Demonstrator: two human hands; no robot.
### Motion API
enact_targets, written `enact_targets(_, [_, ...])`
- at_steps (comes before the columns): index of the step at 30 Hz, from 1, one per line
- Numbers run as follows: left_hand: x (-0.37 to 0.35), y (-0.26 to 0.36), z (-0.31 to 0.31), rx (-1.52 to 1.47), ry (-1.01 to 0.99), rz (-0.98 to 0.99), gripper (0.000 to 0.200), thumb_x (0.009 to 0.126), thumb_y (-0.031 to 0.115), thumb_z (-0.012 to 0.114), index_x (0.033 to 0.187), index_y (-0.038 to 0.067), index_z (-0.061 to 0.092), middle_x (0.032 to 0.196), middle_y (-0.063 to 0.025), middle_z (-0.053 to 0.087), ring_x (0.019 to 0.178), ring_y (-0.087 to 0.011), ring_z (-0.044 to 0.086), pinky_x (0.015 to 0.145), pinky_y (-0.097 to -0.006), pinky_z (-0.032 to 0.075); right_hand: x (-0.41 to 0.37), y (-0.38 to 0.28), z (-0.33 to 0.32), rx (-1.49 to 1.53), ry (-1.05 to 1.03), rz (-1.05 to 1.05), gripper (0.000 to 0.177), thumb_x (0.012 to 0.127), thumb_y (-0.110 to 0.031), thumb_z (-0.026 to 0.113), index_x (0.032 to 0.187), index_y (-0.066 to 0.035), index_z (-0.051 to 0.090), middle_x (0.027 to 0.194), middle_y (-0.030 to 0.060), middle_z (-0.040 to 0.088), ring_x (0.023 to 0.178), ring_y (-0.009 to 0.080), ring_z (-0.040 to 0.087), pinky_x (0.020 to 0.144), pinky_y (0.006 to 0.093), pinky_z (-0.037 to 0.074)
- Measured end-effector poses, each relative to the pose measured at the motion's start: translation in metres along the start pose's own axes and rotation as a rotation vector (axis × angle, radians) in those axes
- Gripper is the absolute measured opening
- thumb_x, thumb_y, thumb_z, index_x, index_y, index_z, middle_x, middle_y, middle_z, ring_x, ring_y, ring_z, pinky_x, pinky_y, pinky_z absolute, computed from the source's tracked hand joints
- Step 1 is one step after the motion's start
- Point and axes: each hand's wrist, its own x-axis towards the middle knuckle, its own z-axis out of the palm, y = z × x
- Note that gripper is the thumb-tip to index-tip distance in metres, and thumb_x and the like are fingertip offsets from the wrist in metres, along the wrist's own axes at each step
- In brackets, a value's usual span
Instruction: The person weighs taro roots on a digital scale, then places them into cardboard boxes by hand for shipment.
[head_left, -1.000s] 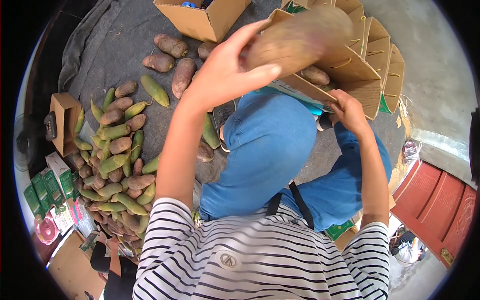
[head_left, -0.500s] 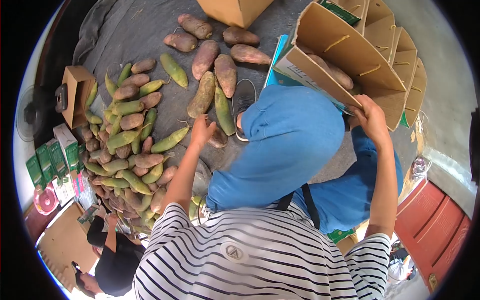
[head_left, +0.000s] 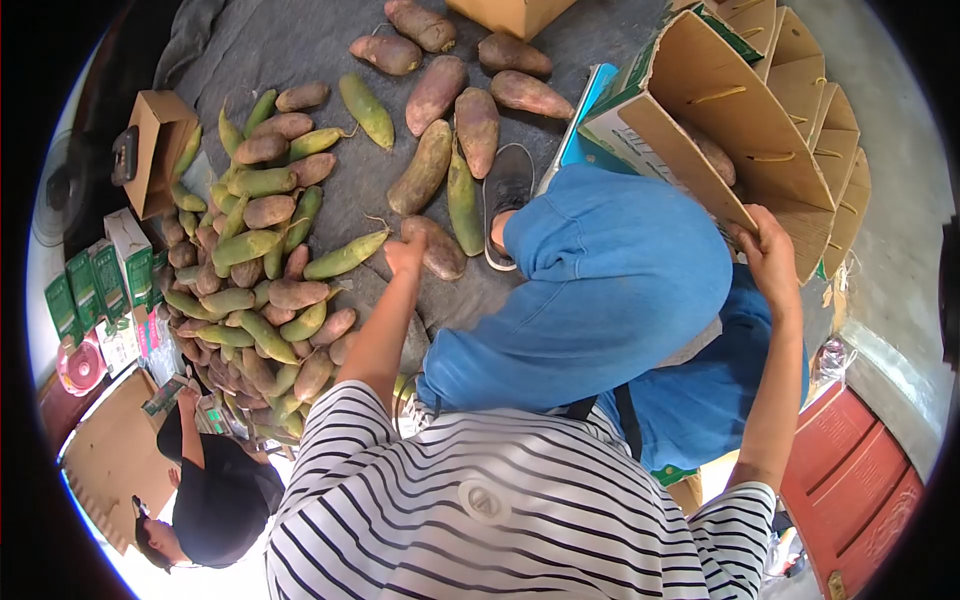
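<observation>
My left hand is down by the floor, fingers curled in against the near end of a dull purple-red radish. Whether it grips that radish cannot be made out. Just beyond lie a brownish-green radish and a slim green radish, beside my shoe. At the other side, my right hand is closed on the near edge of an open cardboard box with rope handles. Inside that box shows a reddish radish, partly hidden by the box wall.
A large heap of green and purple-red radishes covers the left floor. More open boxes stand behind the held one. Another carton is at the top, a smaller one at left. A person in black is at lower left.
The view has shifted, so the floor things sit further right and higher. My left hand has slid slightly along the purple-red radish, showing more of it. My right hand stays on the box edge.
</observation>
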Motion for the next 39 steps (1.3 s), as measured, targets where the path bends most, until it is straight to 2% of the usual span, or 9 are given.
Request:
enact_targets(4, [-0.034,0.012,0.008,-0.231,-0.260,-0.386,0.111,0.056,0.053,0.085,0.130,-0.015,0.037,0.125,-0.0247,0.055,0.108,-0.0328,0.059,0.087,-0.0380,0.051,0.000,0.003,0.001,-0.009,0.005,0.000,0.021,0.083,-0.004,0.062,0.104,-0.005,0.060,0.096,0.0123,0.061,0.089,0.0305,0.061,0.079,0.0349,0.047])
enact_targets(10, [-0.013,-0.014,0.023,-0.381,-0.238,-0.183,0.095,0.058,0.043,0.088,0.123,-0.013,0.048,0.116,-0.0205,0.060,0.103,-0.0294,0.062,0.078,-0.0388,0.053,0.000,0.002,-0.001,-0.078,0.029,-0.039,0.020,0.084,-0.011,0.063,0.104,-0.008,0.061,0.095,0.0120,0.061,0.089,0.0321,0.060,0.076,0.0365,0.048])
enact_targets(14, [-0.088,0.034,-0.036,-0.441,-0.488,-0.052,0.069,0.067,0.035,0.085,0.115,-0.005,0.054,0.103,-0.0134,0.063,0.084,-0.0227,0.064,0.066,-0.0315,0.052,-0.002,0.011,-0.001,-0.104,0.019,-0.048,0.021,0.084,-0.015,0.063,0.104,-0.010,0.060,0.097,0.0125,0.061,0.092,0.0344,0.060,0.077,0.0416,0.048])
enact_targets(16, [-0.100,0.056,-0.048,-0.380,-0.394,0.148,0.064,0.070,0.030,0.084,0.116,-0.002,0.052,0.102,-0.0111,0.062,0.085,-0.0208,0.061,0.072,-0.0307,0.050,-0.003,0.015,0.001,-0.101,0.052,-0.077,0.021,0.084,-0.016,0.063,0.103,-0.009,0.058,0.096,0.0127,0.061,0.092,0.0351,0.059,0.077,0.0432,0.048])
enact_targets(18, [-0.131,0.109,-0.068,-0.657,-0.437,0.466,0.062,0.078,0.018,0.079,0.128,0.001,0.046,0.119,-0.0120,0.056,0.107,-0.0202,0.054,0.094,-0.0334,0.042,-0.002,0.018,0.002,-0.106,0.071,-0.086,0.020,0.084,-0.017,0.063,0.101,-0.008,0.057,0.094,0.0125,0.061,0.091,0.0351,0.059,0.077,0.0439,0.048])
enact_targets(24, [-0.253,0.274,-0.134,-0.962,-0.440,1.178,0.068,0.071,0.007,0.082,0.127,-0.002,0.046,0.121,-0.0139,0.056,0.110,-0.0240,0.056,0.097,-0.0382,0.045,-0.007,0.018,0.002,-0.113,0.039,-0.094,0.020,0.084,-0.014,0.063,0.102,-0.008,0.056,0.095,0.0115,0.060,0.092,0.0343,0.059,0.076,0.0442,0.048])
enact_targets(30, [-0.354,0.377,-0.103,-0.494,-0.258,1.877,0.070,0.072,0.017,0.082,0.130,0.003,0.046,0.126,-0.0149,0.052,0.116,-0.0269,0.053,0.098,-0.0384,0.043,-0.006,0.023,0.006,-0.155,0.065,-0.101,0.020,0.082,-0.016,0.062,0.099,-0.008,0.058,0.092,0.0127,0.062,0.090,0.0336,0.061,0.076,0.0454,0.049])
enact_targets(33, [-0.364,0.392,-0.096,0.268,-0.256,1.936,0.059,0.080,0.012,0.072,0.131,0.001,0.045,0.132,-0.0178,0.048,0.120,-0.0328,0.050,0.099,-0.0371,0.041,-0.007,0.027,0.010,-0.160,0.088,-0.119,0.020,0.081,-0.016,0.063,0.100,-0.009,0.059,0.092,0.0124,0.062,0.090,0.0337,0.062,0.075,0.0453,0.050])
enact_targets(39, [-0.436,0.366,-0.136,0.320,-0.236,2.046,0.048,0.082,0.014,0.068,0.125,0.001,0.051,0.121,-0.0176,0.056,0.110,-0.0362,0.054,0.091,-0.0406,0.044,-0.009,0.025,0.002,-0.158,0.070,-0.107,0.020,0.082,-0.016,0.063,0.101,-0.010,0.060,0.092,0.0112,0.062,0.091,0.0325,0.062,0.075,0.0449,0.049])
